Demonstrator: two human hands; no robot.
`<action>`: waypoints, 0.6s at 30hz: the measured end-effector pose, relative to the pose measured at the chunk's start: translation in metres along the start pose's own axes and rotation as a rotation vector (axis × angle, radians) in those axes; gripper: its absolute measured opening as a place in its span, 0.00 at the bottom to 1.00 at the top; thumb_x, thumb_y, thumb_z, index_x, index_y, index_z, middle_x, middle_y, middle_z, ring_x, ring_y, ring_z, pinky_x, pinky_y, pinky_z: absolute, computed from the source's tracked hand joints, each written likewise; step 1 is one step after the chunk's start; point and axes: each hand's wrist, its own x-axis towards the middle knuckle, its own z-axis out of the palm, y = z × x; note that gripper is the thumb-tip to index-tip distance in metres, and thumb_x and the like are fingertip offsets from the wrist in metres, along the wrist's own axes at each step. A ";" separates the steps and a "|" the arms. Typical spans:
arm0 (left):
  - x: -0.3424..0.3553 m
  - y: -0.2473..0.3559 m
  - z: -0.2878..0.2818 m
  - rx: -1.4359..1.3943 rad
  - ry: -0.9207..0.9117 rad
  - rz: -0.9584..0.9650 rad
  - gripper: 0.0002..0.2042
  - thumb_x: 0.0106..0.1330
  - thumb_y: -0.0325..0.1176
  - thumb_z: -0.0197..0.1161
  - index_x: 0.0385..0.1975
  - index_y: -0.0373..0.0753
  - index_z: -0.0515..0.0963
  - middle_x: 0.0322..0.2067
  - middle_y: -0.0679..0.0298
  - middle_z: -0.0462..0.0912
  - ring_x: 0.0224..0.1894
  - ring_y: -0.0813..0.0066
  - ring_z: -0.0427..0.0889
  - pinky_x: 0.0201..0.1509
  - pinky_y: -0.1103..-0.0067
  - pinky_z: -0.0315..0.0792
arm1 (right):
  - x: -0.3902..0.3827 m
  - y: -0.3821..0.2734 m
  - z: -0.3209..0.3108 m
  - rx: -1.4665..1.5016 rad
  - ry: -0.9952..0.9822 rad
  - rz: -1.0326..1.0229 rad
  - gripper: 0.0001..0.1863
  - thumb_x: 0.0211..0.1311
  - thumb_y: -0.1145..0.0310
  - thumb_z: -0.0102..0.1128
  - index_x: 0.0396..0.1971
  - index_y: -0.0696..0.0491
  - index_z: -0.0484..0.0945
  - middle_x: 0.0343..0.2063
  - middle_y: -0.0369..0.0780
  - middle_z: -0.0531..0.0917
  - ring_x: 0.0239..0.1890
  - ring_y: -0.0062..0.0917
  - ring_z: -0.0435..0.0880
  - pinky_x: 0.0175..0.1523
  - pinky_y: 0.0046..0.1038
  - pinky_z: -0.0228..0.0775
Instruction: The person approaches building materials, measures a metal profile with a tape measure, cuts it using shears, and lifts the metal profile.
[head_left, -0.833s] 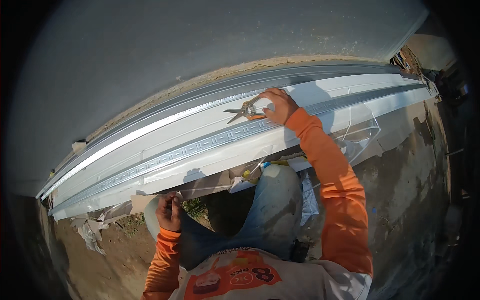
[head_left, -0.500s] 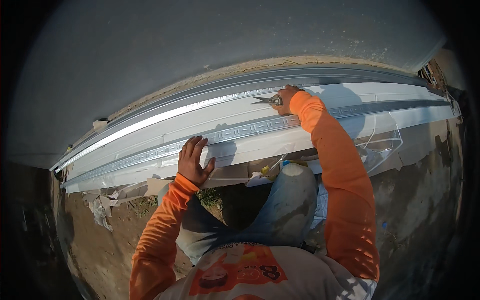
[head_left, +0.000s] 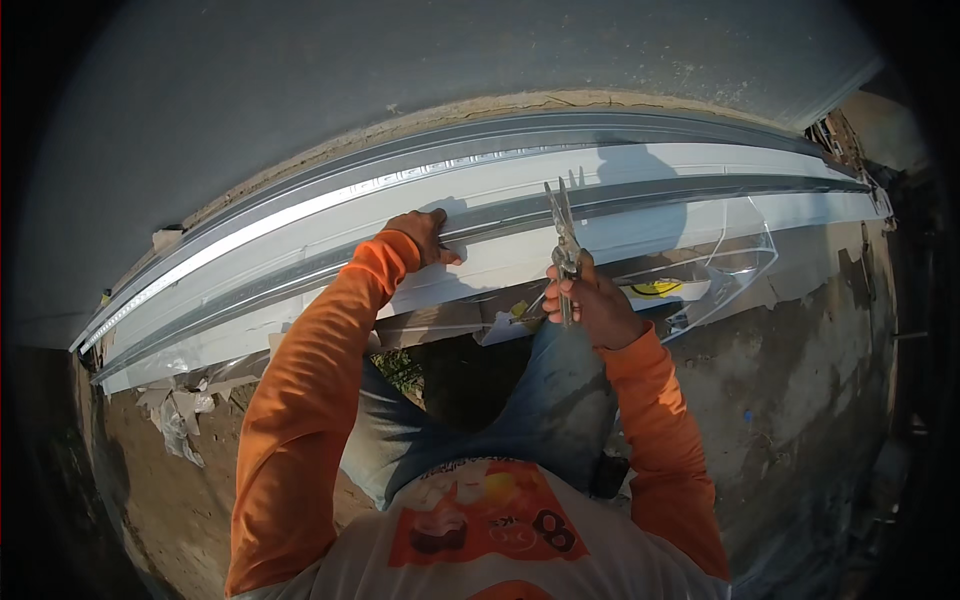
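A long, thin metal channel (head_left: 510,212) lies across pale, flat panels (head_left: 520,180). My left hand (head_left: 418,236) is closed over this channel left of the middle, its thumb on the near side. In my right hand (head_left: 598,303) is a pair of tin snips (head_left: 563,235), held by the handles. The blades point away from me and stand slightly apart, over the channel as seen from above. Whether they touch the metal I cannot tell.
More metal profiles (head_left: 400,178) run along the far side, beside a grey wall (head_left: 420,60). Cardboard (head_left: 430,325) and clear plastic wrap (head_left: 740,250) stick out from under the panels. Bits of torn plastic (head_left: 178,430) lie on the dirt ground at the left.
My right hand has drawn back toward me, and the snips now point away instead of left. My left hand has moved right and gripped the channel, whose slotted face no longer shows.
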 end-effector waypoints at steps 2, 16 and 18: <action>0.005 -0.017 0.003 -0.140 -0.022 0.086 0.25 0.45 0.47 0.66 0.41 0.38 0.75 0.33 0.53 0.81 0.36 0.57 0.80 0.44 0.71 0.72 | -0.013 0.046 0.025 0.072 -0.026 0.116 0.18 0.58 0.60 0.52 0.44 0.56 0.69 0.30 0.35 0.73 0.33 0.19 0.75 0.36 0.24 0.70; -0.012 -0.022 0.006 -0.137 -0.080 0.046 0.24 0.44 0.40 0.61 0.44 0.38 0.74 0.34 0.52 0.80 0.40 0.55 0.79 0.46 0.70 0.72 | 0.031 0.106 0.056 -0.512 0.178 0.053 0.21 0.54 0.55 0.53 0.25 0.63 0.72 0.21 0.50 0.77 0.27 0.42 0.78 0.35 0.36 0.67; -0.011 -0.025 0.005 -0.182 -0.108 0.069 0.24 0.44 0.39 0.61 0.44 0.38 0.74 0.34 0.52 0.80 0.40 0.55 0.79 0.46 0.70 0.72 | 0.033 0.101 0.056 -0.535 0.164 0.079 0.22 0.54 0.54 0.53 0.26 0.63 0.73 0.22 0.51 0.77 0.28 0.44 0.78 0.35 0.36 0.67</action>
